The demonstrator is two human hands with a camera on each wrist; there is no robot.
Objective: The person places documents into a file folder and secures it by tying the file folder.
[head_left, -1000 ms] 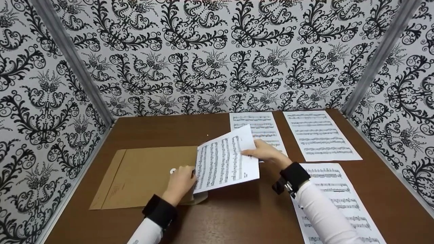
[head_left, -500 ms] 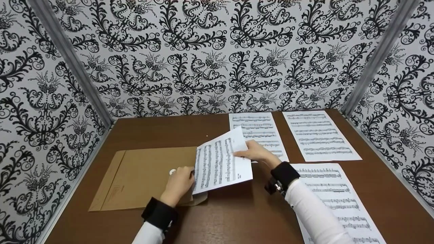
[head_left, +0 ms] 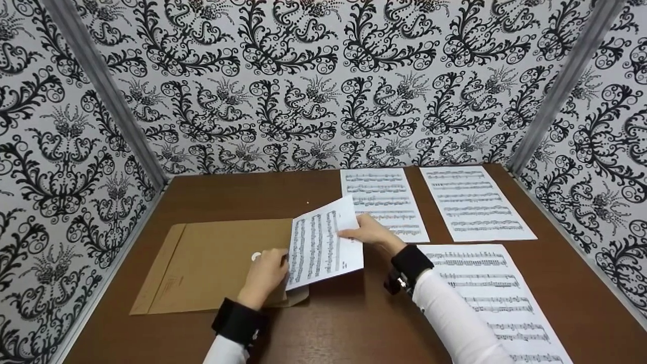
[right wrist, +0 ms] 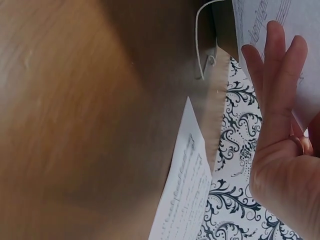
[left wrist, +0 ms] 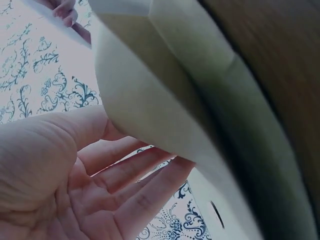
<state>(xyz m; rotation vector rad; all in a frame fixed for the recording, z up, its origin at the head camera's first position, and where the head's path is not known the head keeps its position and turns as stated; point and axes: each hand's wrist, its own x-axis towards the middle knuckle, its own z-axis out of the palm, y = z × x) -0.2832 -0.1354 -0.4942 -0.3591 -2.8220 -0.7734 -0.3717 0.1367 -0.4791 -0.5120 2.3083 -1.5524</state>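
A brown paper envelope (head_left: 217, 263) lies on the left of the table, a white round button (head_left: 256, 256) near its open end. My left hand (head_left: 265, 273) pinches the upper layer at that opening; in the left wrist view, thumb and fingers meet at the lifted edge of the envelope (left wrist: 145, 95). My right hand (head_left: 371, 232) holds a sheet of printed music (head_left: 321, 247) by its right side, thumb on top and fingers underneath. The sheet slants up from the envelope's mouth, and its left end is hidden there. The right wrist view shows those fingers (right wrist: 275, 75) spread against the paper's underside.
Three more music sheets lie on the brown table (head_left: 323, 333): one at the back middle (head_left: 374, 177), one at the back right (head_left: 472, 202), one at the front right (head_left: 495, 293), partly under my right sleeve. A white string (right wrist: 197, 45) hangs near the envelope. Patterned walls (head_left: 323, 91) enclose the table.
My right hand has moved left with the music sheet, and less of the sheet shows outside the envelope. My left hand keeps its grip at the opening.
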